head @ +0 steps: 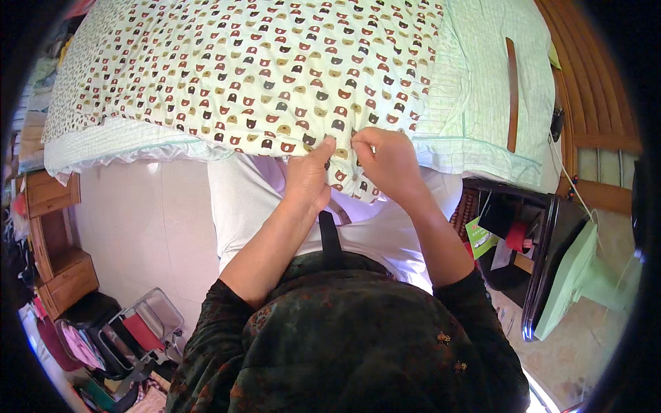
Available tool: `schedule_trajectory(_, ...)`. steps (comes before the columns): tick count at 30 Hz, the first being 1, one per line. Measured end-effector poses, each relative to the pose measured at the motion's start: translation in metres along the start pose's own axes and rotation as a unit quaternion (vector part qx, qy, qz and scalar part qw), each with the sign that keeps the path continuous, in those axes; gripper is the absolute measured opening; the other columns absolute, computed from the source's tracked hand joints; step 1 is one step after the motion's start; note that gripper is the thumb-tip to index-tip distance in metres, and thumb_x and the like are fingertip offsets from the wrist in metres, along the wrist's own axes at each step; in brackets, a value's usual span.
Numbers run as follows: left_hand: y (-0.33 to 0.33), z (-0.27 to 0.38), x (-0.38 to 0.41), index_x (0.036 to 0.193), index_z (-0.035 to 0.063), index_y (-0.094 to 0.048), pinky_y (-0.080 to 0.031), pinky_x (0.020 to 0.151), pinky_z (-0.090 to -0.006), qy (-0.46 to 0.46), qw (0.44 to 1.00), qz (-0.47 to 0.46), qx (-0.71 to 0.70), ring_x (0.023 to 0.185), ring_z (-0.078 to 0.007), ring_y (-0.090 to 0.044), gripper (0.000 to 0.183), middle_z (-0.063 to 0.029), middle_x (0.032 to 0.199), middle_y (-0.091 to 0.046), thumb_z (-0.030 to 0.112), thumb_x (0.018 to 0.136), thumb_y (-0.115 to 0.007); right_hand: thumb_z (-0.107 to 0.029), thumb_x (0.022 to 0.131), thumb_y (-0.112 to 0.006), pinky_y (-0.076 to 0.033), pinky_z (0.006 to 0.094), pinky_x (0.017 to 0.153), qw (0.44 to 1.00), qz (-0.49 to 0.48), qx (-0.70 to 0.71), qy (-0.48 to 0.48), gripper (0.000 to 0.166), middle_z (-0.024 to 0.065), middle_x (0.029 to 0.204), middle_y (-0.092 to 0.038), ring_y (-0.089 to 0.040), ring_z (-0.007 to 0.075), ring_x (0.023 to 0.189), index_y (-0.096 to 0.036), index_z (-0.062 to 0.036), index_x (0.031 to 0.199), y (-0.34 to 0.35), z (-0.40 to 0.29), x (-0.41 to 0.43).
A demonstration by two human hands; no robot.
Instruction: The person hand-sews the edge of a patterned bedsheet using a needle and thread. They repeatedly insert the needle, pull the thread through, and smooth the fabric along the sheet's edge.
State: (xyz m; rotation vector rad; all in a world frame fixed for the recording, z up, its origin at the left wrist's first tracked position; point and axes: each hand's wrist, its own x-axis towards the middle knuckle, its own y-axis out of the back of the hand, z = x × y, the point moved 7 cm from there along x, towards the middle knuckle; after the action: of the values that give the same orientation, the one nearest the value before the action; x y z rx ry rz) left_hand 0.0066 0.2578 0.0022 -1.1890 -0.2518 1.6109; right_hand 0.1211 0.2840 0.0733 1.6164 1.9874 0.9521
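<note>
A cream cover printed with bear heads (pixel 217 77) spreads over the bed, and its near edge drapes down between my knees. My left hand (pixel 308 175) grips that edge, thumb on top and the fingers mostly hidden beneath. Just to its right, my right hand (pixel 387 160) is curled, with thumb and forefinger pinched together at the cloth. Whether a small thing sits between those fingertips is too fine to tell. The cloth between both hands is bunched and slightly raised. Under the cover lies a pale green striped sheet (pixel 465 103).
A long brown strip, perhaps a wooden ruler (pixel 511 93), rests on the sheet at right. Beside my right leg stands a dark open-fronted cabinet (pixel 547 258) holding small items. Wooden drawers (pixel 69 276) and a folded metal-framed cart or chair (pixel 160 312) stand at left on the tiled floor (pixel 150 222).
</note>
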Motion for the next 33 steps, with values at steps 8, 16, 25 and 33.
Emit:
schedule_trajectory(8,-0.003,-0.004,-0.002,0.12,-0.0001,-0.041,-0.049,0.082,-0.0434,0.065,0.997,-0.004,-0.035,0.1,-0.027,-0.056,0.034,-0.0141,0.113,-0.053,0.004,0.087,-0.047,-0.01,0.083,-0.054,-0.042,0.0218,0.059,0.967,-0.038,0.229,-0.109,0.013,0.003,0.075,-0.063,-0.052,0.0053,0.065,-0.063,-0.0026,0.088,-0.003,0.031,-0.013)
schedule_trajectory(16,-0.006,0.0,-0.003,0.116,0.0001,-0.045,-0.05,0.078,-0.0412,0.063,0.998,0.0,-0.029,0.094,-0.0245,-0.058,0.031,-0.0124,0.108,-0.054,0.004,0.086,-0.049,-0.018,0.08,-0.059,-0.04,0.0266,0.049,0.984,-0.055,0.12,-0.119,0.014,0.0069,0.06,-0.056,-0.05,0.0133,0.049,-0.059,-0.0048,0.076,-0.001,0.011,-0.001)
schedule_trajectory(25,0.001,-0.007,0.005,0.115,0.0018,-0.048,-0.049,0.076,-0.0365,0.057,0.998,-0.014,0.014,0.091,-0.0206,-0.058,0.029,-0.0105,0.106,-0.057,0.008,0.087,-0.052,-0.018,0.075,-0.058,-0.043,0.039,0.051,0.996,-0.009,0.006,-0.09,0.016,0.0139,0.06,-0.056,-0.055,0.0288,0.049,-0.052,-0.0072,0.086,-0.01,-0.011,0.006)
schedule_trajectory(33,0.0,-0.001,-0.003,0.112,0.0055,-0.051,-0.048,0.068,-0.0361,0.057,0.998,0.009,0.035,0.089,-0.0182,-0.056,0.03,-0.0063,0.104,-0.056,0.01,0.083,-0.057,-0.013,0.079,-0.051,-0.043,0.0385,0.055,0.978,-0.062,-0.181,0.085,0.006,0.0105,0.069,-0.055,-0.057,0.0288,0.066,-0.051,-0.0096,0.085,-0.018,-0.041,0.013)
